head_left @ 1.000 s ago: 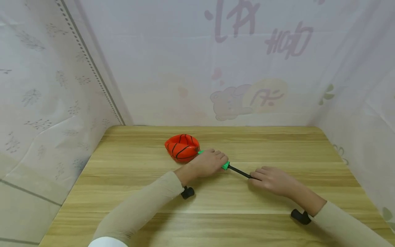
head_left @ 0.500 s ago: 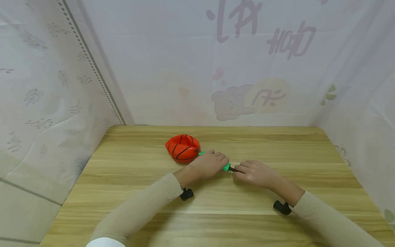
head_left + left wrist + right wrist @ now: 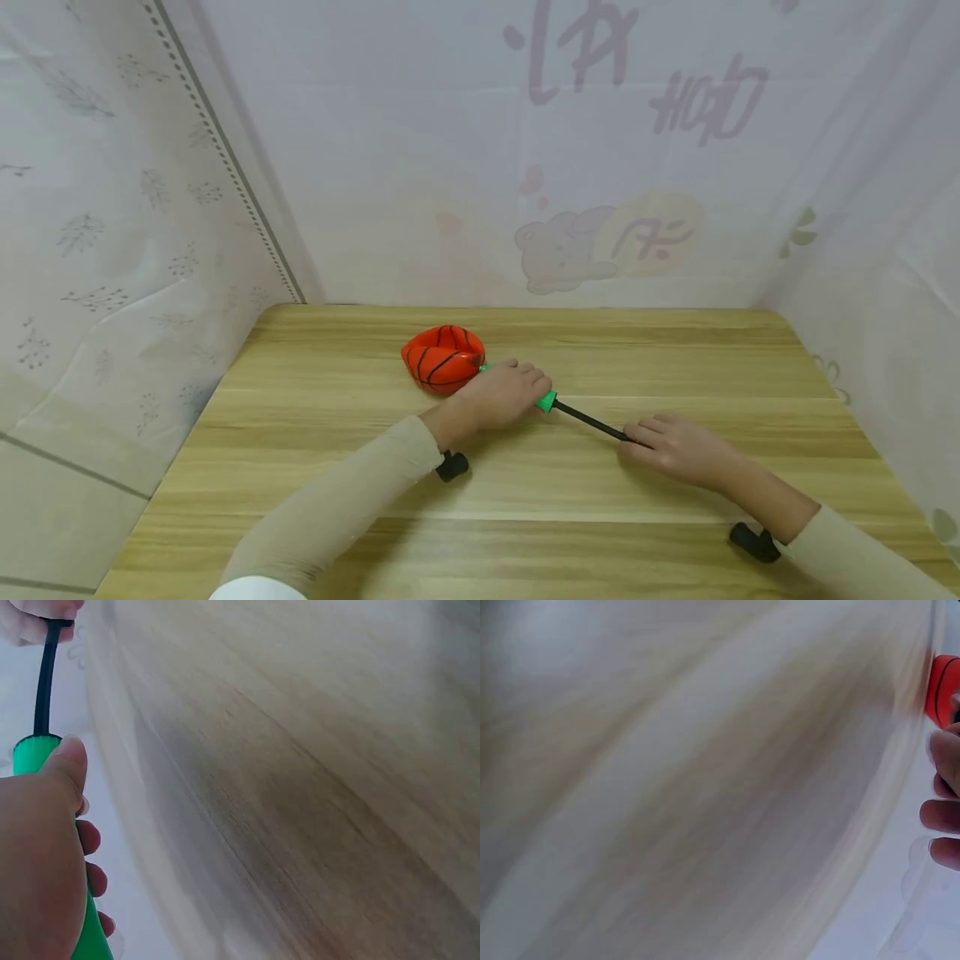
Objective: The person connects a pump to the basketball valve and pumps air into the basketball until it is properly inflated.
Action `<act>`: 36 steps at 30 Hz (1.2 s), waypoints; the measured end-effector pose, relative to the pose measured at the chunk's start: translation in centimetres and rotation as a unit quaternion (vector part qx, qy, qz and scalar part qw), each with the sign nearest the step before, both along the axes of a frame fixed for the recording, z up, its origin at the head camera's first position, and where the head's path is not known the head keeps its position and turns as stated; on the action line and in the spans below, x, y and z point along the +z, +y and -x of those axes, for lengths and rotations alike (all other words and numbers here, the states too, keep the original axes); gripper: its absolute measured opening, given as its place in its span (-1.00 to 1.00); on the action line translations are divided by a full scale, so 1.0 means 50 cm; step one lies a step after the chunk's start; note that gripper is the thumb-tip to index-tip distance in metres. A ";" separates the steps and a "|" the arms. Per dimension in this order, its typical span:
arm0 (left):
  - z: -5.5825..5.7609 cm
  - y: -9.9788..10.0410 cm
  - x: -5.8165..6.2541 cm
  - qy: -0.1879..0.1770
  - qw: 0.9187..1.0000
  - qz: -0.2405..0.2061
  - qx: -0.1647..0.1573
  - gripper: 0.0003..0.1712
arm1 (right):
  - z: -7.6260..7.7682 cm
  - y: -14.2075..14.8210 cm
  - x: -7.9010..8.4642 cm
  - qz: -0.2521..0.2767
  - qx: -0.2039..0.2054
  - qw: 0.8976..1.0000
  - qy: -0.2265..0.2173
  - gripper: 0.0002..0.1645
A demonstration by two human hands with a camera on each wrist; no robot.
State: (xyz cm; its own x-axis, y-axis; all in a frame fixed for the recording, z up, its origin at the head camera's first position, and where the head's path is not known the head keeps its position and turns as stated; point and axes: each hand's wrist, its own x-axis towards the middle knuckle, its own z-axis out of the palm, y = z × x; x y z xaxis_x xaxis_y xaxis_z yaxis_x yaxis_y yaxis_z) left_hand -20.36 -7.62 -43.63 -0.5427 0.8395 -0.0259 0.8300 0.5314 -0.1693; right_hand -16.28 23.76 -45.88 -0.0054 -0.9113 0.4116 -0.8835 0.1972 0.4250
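On the left, a sleeve (image 3: pixel 337 500) is reaching in over the table (image 3: pixel 262 417). Just beyond it, the ball (image 3: pixel 442 371) is resting on the wood towards the back, its top sagging into a deep fold. It is probably light, soft and slick-skinned, so a broad hold around its sides would suit better than a pinch.

The left hand (image 3: pixel 498 396) is gripping the green barrel (image 3: pixel 546 401) of the pump, thumb lying along it near the rod end. The barrel's other end is meeting the ball's right edge; whether it is fitted in, I cannot tell. The pump is likely light and stiff, its smooth barrel calling for a full wrap.

Rightward, the black rod (image 3: pixel 591 419) is sticking well out, slanting towards the right hand (image 3: pixel 678 450), which is holding its far end with curled fingers. Being slim, the rod could bend under a sideways load, so that end is the place to take hold, in line with the barrel.

Counting up: one ball, one pump with one barrel and one rod, two hands, and two black mounts (image 3: pixel 753 543), one hanging by each wrist.
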 end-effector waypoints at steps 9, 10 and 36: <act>0.001 0.007 -0.005 -0.003 1.000 0.001 -0.006 -0.62 | 0.008 -0.015 0.006 -0.021 0.012 1.000 -0.004 -0.41; 0.001 0.008 -0.006 -0.003 1.000 0.004 -0.005 -0.62 | 0.013 -0.023 0.007 -0.023 0.013 1.000 -0.004 -0.43; 0.000 0.010 0.000 0.010 1.000 0.005 0.005 -0.67 | 0.045 -0.055 0.005 -0.011 0.030 0.999 -0.008 -0.54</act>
State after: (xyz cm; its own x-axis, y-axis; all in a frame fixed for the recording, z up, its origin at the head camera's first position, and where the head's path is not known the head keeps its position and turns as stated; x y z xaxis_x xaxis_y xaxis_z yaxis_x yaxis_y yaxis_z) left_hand -20.37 -7.12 -43.61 -0.5517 0.8337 -0.0237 0.8210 0.5379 -0.1917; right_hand -18.52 21.00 -45.61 0.0427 -0.9194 0.3911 -0.8998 0.1348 0.4150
